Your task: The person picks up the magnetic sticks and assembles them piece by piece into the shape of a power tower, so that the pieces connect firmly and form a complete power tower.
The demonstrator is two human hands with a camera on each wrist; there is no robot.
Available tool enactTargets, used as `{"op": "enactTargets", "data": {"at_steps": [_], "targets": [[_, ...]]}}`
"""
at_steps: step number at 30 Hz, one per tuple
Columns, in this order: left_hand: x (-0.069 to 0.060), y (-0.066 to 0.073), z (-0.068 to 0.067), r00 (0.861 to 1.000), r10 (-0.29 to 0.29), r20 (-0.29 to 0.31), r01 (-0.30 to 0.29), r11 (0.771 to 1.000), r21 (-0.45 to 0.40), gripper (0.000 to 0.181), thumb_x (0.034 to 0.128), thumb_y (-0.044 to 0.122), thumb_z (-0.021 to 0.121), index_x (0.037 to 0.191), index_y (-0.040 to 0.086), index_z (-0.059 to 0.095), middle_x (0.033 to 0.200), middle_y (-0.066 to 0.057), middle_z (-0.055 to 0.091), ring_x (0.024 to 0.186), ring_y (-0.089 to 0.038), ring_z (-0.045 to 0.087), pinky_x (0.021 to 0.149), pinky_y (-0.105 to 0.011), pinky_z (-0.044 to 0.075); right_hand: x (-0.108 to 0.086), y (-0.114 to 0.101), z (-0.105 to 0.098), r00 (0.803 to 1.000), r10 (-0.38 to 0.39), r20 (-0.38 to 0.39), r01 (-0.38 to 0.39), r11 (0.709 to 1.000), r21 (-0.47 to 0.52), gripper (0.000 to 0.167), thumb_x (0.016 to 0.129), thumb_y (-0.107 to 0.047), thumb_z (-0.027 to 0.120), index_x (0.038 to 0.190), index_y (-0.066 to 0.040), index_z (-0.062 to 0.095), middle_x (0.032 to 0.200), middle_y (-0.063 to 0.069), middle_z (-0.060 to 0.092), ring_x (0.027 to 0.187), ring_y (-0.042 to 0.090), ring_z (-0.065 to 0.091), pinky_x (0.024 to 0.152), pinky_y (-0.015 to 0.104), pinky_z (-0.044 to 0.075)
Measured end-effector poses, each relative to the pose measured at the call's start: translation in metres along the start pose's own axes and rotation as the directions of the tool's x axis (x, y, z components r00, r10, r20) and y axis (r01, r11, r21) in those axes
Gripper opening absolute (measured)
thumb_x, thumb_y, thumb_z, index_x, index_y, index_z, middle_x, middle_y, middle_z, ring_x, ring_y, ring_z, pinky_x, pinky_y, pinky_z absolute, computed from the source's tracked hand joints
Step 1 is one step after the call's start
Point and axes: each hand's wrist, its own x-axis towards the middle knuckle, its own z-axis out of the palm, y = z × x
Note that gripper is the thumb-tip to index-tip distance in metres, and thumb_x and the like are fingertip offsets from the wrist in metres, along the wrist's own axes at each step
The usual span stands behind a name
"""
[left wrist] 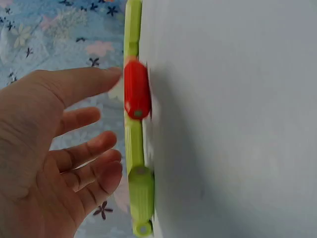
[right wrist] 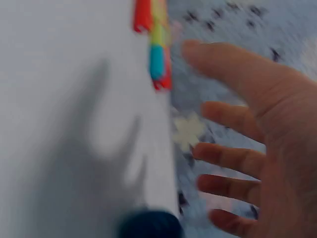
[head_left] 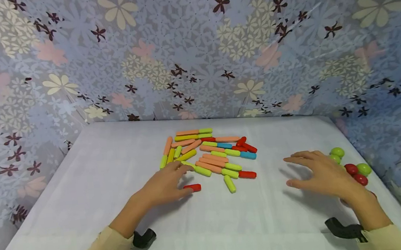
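Note:
My left hand point(head_left: 168, 183) is held over the white table with relaxed fingers, just left of a short red ribbed piece point(head_left: 193, 188). In the left wrist view, its thumb is close to that red piece point(left wrist: 137, 89); whether they touch, I cannot tell. Beyond it lies a group of short rods in orange point(head_left: 211, 166), lime green point(head_left: 229, 184), yellow point(head_left: 188, 155), blue point(head_left: 248, 155) and red point(head_left: 247, 174), many joined end to end. My right hand point(head_left: 320, 170) hovers at the right with fingers spread and holds nothing.
Beside and partly behind the right hand sit several small round green balls point(head_left: 364, 169) and red balls point(head_left: 360, 179), near the table's right edge. Floral cloth point(head_left: 192, 59) surrounds the back and sides. A black curved part point(head_left: 345, 230) sits by each wrist.

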Motion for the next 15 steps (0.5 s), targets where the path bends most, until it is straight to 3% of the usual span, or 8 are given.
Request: {"op": "enactTargets", "data": {"at_steps": [4,9,15], "targets": [[0.004,0.006,0.002,0.997,0.049,0.064,-0.050,0.999,0.011,0.052,0.0824,0.042,0.074,0.128,0.021,0.058,0.122,-0.001,0.055,0.104,-0.015,0.053,0.085,-0.037,0.049,-0.012,0.020,-0.013,0.995,0.053,0.086,-0.064,0.988,0.141,0.072,0.077,-0.059,0.072,0.134,-0.018,0.057,0.126,0.011,0.051,0.100,0.031,0.053,0.074,0.049,0.047],[0.005,0.007,0.006,0.994,0.065,0.090,-0.071,0.996,0.058,0.044,0.0843,0.038,0.073,0.123,0.020,0.063,0.112,0.001,0.059,0.089,-0.012,0.054,0.076,-0.031,0.050,-0.020,0.034,-0.020,0.982,0.071,0.177,-0.102,0.979,0.177,0.067,0.076,-0.047,0.079,0.129,-0.012,0.060,0.098,0.005,0.057,0.071,0.016,0.047,0.059,0.034,0.040],[0.005,0.007,0.009,0.994,0.089,0.064,-0.091,0.995,0.040,0.028,0.0874,0.031,0.071,0.112,0.018,0.069,0.100,0.004,0.060,0.079,-0.010,0.051,0.070,-0.026,0.048,-0.022,0.039,-0.018,0.943,0.061,0.328,-0.147,0.958,0.245,0.055,0.078,-0.026,0.080,0.125,-0.006,0.061,0.075,-0.002,0.057,0.067,0.013,0.053,0.057,0.031,0.045]]}}
